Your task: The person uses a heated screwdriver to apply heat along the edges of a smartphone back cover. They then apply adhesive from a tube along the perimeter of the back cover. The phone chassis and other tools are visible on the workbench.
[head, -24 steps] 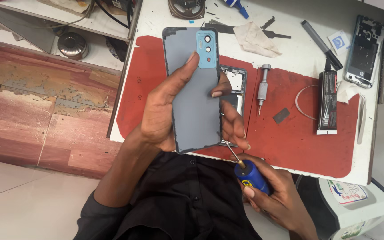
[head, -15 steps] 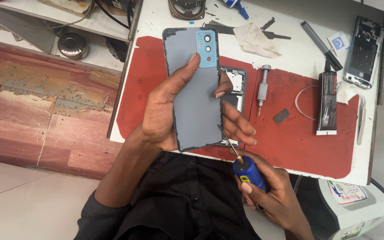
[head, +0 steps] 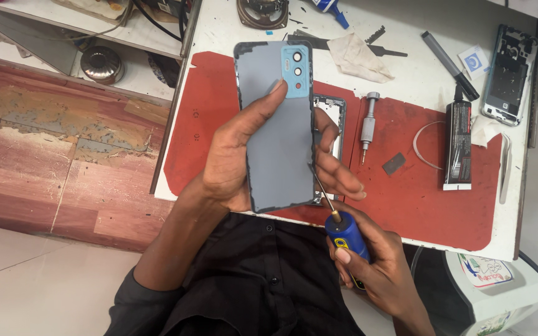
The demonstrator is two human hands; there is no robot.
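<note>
My left hand (head: 244, 155) grips a grey-blue phone back cover (head: 281, 149) with a camera cut-out at its top right, holding it upright over the red mat (head: 418, 205). Its fingers wrap round the right edge. My right hand (head: 375, 267) is closed on a blue-handled screwdriver (head: 344, 239), whose thin metal tip touches the cover's right edge, near the lower half. A phone frame (head: 334, 118) lies on the mat, mostly hidden behind the cover.
On the mat lie a silver screwdriver (head: 367, 127), a small grey piece (head: 394, 163), a black battery (head: 457, 146) and a thin white cable loop (head: 424, 146). Farther back: a cloth (head: 359, 59), a black pen (head: 449, 65), another phone frame (head: 505, 74), tweezers (head: 504, 168).
The screwdriver tip has slid up along the cover's right edge, from near its lower corner. My right hand rose slightly. The left hand holds the cover as before.
</note>
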